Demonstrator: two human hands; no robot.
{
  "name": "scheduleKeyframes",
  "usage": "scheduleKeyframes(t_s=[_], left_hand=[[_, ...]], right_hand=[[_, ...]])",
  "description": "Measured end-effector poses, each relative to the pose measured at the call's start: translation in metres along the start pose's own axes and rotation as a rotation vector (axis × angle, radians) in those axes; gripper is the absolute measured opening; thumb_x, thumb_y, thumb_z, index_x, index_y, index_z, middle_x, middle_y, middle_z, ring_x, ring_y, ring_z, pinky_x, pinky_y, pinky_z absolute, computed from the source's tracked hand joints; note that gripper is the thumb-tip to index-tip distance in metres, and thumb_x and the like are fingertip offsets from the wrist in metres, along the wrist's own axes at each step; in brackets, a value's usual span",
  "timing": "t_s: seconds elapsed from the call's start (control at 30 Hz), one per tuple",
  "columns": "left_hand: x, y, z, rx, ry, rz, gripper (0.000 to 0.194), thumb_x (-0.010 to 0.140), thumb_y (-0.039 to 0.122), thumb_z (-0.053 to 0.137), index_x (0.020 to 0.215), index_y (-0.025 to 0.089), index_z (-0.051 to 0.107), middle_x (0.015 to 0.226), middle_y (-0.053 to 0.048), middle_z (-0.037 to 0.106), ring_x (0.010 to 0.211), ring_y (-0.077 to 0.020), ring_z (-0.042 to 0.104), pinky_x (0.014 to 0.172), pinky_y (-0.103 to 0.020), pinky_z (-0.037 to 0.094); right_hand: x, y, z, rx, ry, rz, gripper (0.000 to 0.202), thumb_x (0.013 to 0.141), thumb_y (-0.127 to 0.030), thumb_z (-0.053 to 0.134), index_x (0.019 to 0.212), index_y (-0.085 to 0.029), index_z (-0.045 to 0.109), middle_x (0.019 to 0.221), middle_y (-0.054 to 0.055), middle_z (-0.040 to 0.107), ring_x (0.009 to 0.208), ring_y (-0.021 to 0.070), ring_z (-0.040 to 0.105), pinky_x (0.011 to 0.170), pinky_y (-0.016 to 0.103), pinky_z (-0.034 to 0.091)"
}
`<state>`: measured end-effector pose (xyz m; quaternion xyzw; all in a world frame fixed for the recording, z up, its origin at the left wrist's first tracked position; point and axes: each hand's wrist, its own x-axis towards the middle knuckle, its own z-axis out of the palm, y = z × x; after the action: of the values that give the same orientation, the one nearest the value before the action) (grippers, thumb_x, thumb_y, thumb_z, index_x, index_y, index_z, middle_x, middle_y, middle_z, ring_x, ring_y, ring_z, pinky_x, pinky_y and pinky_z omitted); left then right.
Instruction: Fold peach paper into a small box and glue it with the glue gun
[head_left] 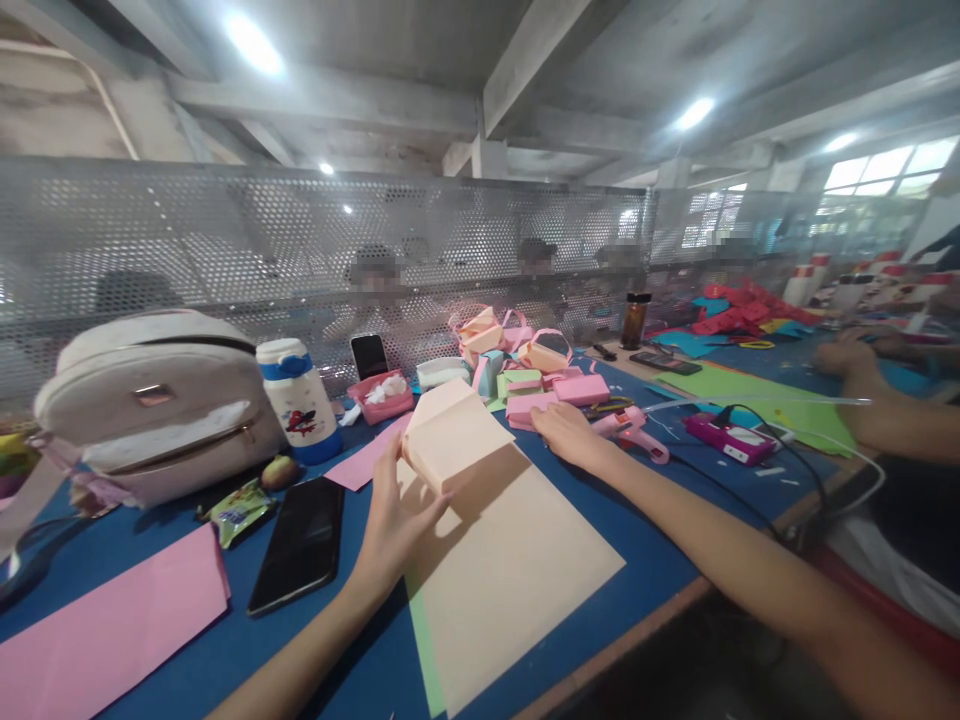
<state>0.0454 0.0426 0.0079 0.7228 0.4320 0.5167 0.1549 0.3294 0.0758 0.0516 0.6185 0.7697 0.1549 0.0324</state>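
A folded cream paper box [461, 435] is in my left hand [394, 510], gripped at its left side with the thumb along the lower edge. Beneath it lies a large cream paper sheet [517, 580] with a green sheet under its left edge. Farther forward, my right hand [564, 432] reaches to the near side of a pink paper box [525, 408]; its fingers are stretched forward, and whether they press on the box is unclear. Just right of that hand lies a pink glue gun [634, 428]. Behind, several small paper boxes with handles [480, 335] are heaped together.
To the left are a white backpack [180, 400], a Spider-Man bottle [296, 400], a black phone [300, 545] and pink paper [127, 625]. On the right sit a purple power strip [727, 440] with cables and green paper [757, 400]. Another person's arm [892, 400] rests beyond.
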Motion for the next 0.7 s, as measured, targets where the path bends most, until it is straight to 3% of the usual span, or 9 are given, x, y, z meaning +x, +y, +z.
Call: scheduleKeyframes(t_s=[0.7], left_hand=[[-0.0008,0.0009,0.0008,-0.009,0.008,-0.003,0.084,0.075,0.045,0.073,0.146,0.024,0.035,0.148,-0.015,0.043,0.141,-0.0346,0.038,0.116,-0.054,0.031]], right_hand=[[-0.0061,0.0025,-0.0048,0.046,0.001,0.005,0.024,0.090,-0.007,0.050,0.109,-0.010,0.064,0.101,0.018,0.072,0.103,0.0280,0.066,0.083,0.031,0.045]])
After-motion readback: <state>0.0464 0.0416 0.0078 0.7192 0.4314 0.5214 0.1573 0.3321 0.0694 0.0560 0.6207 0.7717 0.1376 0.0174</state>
